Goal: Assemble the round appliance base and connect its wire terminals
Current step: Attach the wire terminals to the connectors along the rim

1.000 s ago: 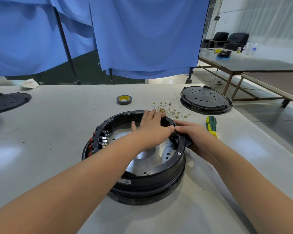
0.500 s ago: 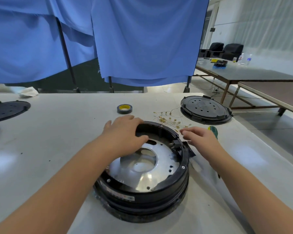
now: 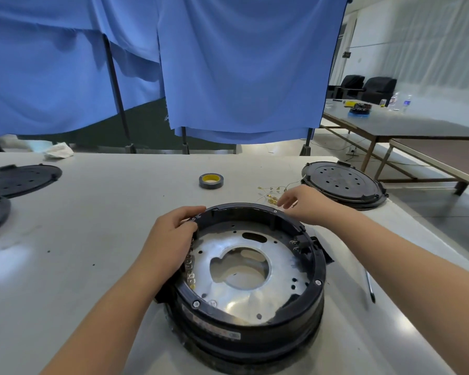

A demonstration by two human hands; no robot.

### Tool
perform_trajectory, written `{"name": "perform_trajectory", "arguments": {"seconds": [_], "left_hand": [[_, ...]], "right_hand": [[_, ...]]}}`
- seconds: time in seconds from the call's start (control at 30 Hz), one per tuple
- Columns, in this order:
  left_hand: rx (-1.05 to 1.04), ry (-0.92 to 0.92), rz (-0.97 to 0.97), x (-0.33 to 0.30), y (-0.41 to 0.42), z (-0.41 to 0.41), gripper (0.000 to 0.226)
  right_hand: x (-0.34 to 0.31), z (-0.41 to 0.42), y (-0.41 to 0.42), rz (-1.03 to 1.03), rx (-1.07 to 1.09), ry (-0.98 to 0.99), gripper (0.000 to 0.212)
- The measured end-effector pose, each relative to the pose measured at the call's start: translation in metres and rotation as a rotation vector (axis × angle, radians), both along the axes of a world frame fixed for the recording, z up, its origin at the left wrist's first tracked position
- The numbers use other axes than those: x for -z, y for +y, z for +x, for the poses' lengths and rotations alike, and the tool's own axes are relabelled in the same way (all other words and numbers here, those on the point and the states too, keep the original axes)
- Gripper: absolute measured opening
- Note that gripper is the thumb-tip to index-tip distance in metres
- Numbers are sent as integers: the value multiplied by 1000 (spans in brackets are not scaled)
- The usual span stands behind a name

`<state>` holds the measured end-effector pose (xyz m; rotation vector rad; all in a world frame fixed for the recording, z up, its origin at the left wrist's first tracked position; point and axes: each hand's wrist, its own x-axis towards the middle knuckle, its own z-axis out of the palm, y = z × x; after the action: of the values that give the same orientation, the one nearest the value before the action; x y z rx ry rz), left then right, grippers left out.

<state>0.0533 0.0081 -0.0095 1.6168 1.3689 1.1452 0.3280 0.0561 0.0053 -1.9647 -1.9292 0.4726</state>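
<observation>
The round black appliance base [image 3: 313,301] sits on the white table in front of me, with a silver metal plate [image 3: 255,296] inside it. My left hand [image 3: 171,236] grips the base's left rim, fingers curled over the edge beside a row of metal terminals [image 3: 190,266]. My right hand [image 3: 303,203] hovers past the far rim, fingers loosely bent over a bunch of thin wires with gold terminals [image 3: 270,192] lying on the table. I cannot tell whether it touches them.
A roll of grey tape [image 3: 211,181] lies behind the base. A black round cover [image 3: 341,182] rests at the right, two more black discs [image 3: 19,180] at the left. A pen-like tool [image 3: 370,286] lies right of the base. Blue curtains hang behind.
The base has been turned, so the terminal row now faces left. My left hand shifted to the left rim. My right hand left the rim and reached out to the wires.
</observation>
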Motion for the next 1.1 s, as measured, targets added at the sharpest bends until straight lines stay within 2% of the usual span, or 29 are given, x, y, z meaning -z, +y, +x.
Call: {"name": "perform_trajectory", "arguments": {"seconds": [0.13, 0.27, 0.43, 0.77, 0.93, 1.1], "left_hand": [[-1, 23, 25, 5, -3, 3, 35], [6, 14, 35, 5, -3, 2, 30], [22, 1, 34, 7, -3, 1, 27], [41, -29, 53, 8, -2, 0, 27], [34, -50, 65, 4, -5, 2, 26], [42, -102, 68, 0, -8, 2, 15]], "right_hand": [[6, -10, 10, -116, -34, -125, 21], [9, -10, 9, -80, -24, -120, 17], [6, -1, 2, 162, 86, 97, 11], [-30, 0, -19, 543, 174, 414, 18], [-49, -11, -37, 623, 81, 586, 20], [-54, -32, -70, 604, -74, 721, 25]]}}
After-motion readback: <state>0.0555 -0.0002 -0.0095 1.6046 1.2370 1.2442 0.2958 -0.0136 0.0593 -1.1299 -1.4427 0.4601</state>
